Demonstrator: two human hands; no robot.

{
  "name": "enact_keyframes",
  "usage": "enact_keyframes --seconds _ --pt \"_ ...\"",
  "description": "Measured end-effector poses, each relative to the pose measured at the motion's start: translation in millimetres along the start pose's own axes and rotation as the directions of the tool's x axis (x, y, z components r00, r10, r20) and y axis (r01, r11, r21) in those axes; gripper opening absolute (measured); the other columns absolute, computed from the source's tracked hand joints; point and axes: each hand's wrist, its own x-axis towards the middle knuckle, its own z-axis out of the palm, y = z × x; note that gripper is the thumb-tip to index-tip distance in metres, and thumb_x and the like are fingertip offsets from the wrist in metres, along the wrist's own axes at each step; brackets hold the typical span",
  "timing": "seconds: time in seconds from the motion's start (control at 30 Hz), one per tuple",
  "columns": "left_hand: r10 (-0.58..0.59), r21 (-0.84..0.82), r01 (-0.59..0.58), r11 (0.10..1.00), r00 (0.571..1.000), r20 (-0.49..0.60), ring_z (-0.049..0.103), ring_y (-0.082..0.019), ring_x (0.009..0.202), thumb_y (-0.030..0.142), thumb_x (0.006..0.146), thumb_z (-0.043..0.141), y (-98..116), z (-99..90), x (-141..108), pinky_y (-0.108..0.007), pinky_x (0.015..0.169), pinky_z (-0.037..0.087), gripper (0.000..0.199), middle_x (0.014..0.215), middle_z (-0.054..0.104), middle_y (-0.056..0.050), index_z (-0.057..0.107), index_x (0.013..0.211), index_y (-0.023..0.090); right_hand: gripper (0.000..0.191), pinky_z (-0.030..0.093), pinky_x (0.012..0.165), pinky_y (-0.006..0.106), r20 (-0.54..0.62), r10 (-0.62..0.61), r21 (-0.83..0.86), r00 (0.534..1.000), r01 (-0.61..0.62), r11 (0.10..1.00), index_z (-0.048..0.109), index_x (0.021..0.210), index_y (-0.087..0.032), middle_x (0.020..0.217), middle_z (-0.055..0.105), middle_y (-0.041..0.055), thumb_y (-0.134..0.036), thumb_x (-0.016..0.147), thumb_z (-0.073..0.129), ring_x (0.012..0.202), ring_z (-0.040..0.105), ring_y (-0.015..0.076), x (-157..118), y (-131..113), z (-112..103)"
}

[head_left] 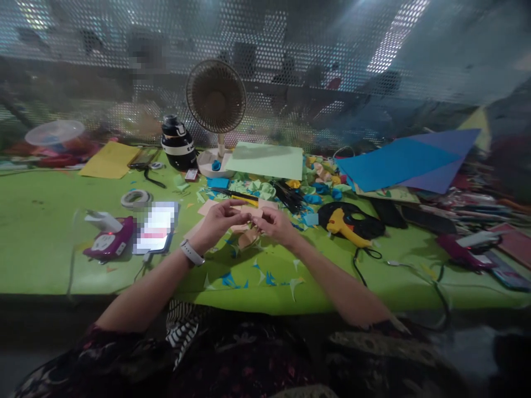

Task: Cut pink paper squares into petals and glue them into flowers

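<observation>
Tabletop [37, 232], bright green, spans the frame's width. At upper right, a broad blue sheet [385, 166] overlaps a purple one [452, 166]. Upper centre holds a fan [216, 97], with a pale green sheet [267, 160] beside its base. Right of centre rests a yellow glue gun [346, 228]. Mid-frame, the left hand [222, 220] and right hand [276, 225] nearly meet, thumbs and fingertips pinching a small peach paper piece [251, 211]. Tiny blue scraps [228, 280] dot the lower centre.

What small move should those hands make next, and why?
Probably curl an edge of the peach paper: the left hand and right hand both pinch it, and the loose peach piece just below looks bent.
</observation>
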Motion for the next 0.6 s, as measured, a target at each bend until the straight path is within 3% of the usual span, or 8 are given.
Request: enact_keyframes --seconds 0.27,0.4,0.6 --pt "-0.019 -0.125 0.006 0.992 0.995 -0.100 0.074 -0.016 0.075 0.032 0.064 0.089 -3 -6.8 6 -0.030 0.079 0.059 0.052 0.078 0.076 -0.002 0.063 0.106 0.015 0.019 0.045 0.055 0.027 -0.014 -0.041 -0.009 0.999 0.041 0.999 0.060 0.071 -0.019 0.067 0.061 0.0002 -0.037 0.077 0.058 0.056 0.054 0.0125 2 -6 -13" --pt "-0.035 -0.144 0.025 0.989 0.997 -0.070 0.074 -0.014 0.073 0.030 0.063 0.090 -3 -3.0 5 -0.027 0.077 0.058 0.050 0.079 0.077 -0.003 0.064 0.102 0.014 0.027 0.046 0.055 0.027 0.000 -0.007 0.015 1.000 0.007 1.000 0.057 0.073 -0.020 0.068 0.062 0.0009 -0.046 0.083 0.058 0.057 0.056 0.0132 1 -5 -11" --pt "-0.024 -0.081 0.023 0.996 1.000 -0.020 0.074 -0.015 0.079 0.032 0.066 0.088 -1 0.3 1 -0.025 0.075 0.058 0.050 0.083 0.077 -0.005 0.066 0.108 0.014 0.034 0.044 0.056 0.027 -0.014 -0.088 -0.068 0.996 0.087 0.994 0.051 0.074 -0.022 0.065 0.057 -0.0010 -0.053 0.087 0.057 0.057 0.053 0.0134 2 3 -5"
